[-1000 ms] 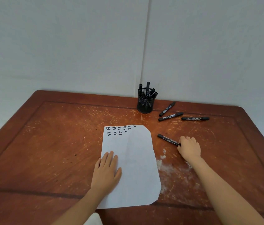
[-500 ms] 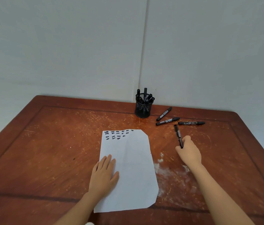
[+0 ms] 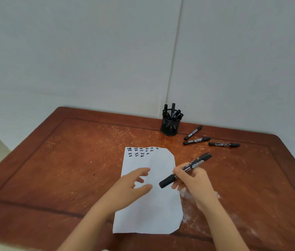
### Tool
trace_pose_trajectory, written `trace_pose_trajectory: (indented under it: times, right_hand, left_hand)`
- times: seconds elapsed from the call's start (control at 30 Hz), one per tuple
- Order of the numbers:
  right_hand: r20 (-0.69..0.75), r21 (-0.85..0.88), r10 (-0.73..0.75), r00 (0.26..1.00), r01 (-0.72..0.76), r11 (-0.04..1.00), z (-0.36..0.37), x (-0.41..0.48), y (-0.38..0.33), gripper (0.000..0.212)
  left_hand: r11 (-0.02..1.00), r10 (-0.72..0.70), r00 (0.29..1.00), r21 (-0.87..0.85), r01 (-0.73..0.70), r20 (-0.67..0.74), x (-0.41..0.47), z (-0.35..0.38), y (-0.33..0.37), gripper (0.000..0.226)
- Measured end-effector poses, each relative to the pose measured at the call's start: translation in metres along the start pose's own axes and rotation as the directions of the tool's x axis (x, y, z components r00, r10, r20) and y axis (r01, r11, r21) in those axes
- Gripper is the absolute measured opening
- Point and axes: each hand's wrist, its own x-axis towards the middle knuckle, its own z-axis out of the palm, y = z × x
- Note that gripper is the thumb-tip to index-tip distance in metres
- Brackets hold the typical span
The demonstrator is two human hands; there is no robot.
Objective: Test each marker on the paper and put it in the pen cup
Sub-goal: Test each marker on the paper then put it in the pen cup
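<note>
The right hand (image 3: 195, 182) grips a black marker (image 3: 185, 170) round the middle of its barrel, fingers curled about it, and holds it aslant above the right edge of the paper (image 3: 154, 211), one end pointing down and left, the other up towards the far right; the left hand (image 3: 134, 185) hovers over the sheet with fingers spread and loose, holding nothing, near the marker's lower end; whether that hand touches the paper I cannot tell; the marker looks light, stiff and smooth-sided, so a plain pinch on the barrel should carry it, though the plastic may slip if the cap is tight; the cap probably wants a firm straight pull with the barrel held close behind it, not at the far end; the paper is thin and limp and would likely slide or crease under the nib unless pressed flat; rows of dark test marks (image 3: 140, 151) fill its top edge; the mesh pen cup (image 3: 169, 126) stands at the back of the table (image 3: 70, 169), already bristling with markers, light enough perhaps to tip; three more markers (image 3: 196, 140) lie just beside it to the right.
</note>
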Motion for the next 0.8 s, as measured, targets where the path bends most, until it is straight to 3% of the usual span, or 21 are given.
trace_pose_trajectory:
  times: [0.2, 0.27, 0.33, 0.47, 0.67, 0.8]
  right_hand:
    - [0.045, 0.003, -0.101, 0.994, 0.101, 0.995, 0.020, -0.010, 0.001, 0.022]
    - [0.066, 0.017, -0.089, 0.994, 0.088, 0.996, 0.023, -0.012, 0.002, 0.021]
    - [0.089, 0.012, -0.073, 0.993, 0.072, 0.997, 0.026, -0.013, 0.005, 0.017]
    - [0.138, -0.010, -0.034, 0.990, 0.036, 0.999, 0.032, -0.015, 0.009, 0.017]
    - [0.111, 0.037, -0.011, 0.994, 0.007, 0.999, 0.026, -0.018, 0.011, 0.028]
    - [0.115, 0.009, 0.021, 0.993, -0.022, 1.000, 0.026, -0.022, 0.016, 0.025]
  left_hand:
    - [0.975, -0.001, 0.992, -0.221, 0.029, 0.127, -0.015, 0.000, 0.017, 0.023]
    - [0.978, -0.019, 0.990, -0.204, 0.047, 0.138, -0.015, 0.002, 0.019, 0.017]
    - [0.994, -0.042, 0.994, -0.095, 0.051, 0.098, -0.013, 0.005, 0.019, 0.007]
    - [0.973, -0.064, 0.997, 0.226, 0.055, 0.033, -0.004, 0.014, 0.018, 0.018]
    - [0.861, -0.077, 0.994, 0.496, 0.109, -0.083, 0.002, 0.021, 0.017, 0.037]
    - [0.816, -0.041, 0.995, 0.571, 0.084, -0.089, 0.001, 0.026, 0.014, 0.037]
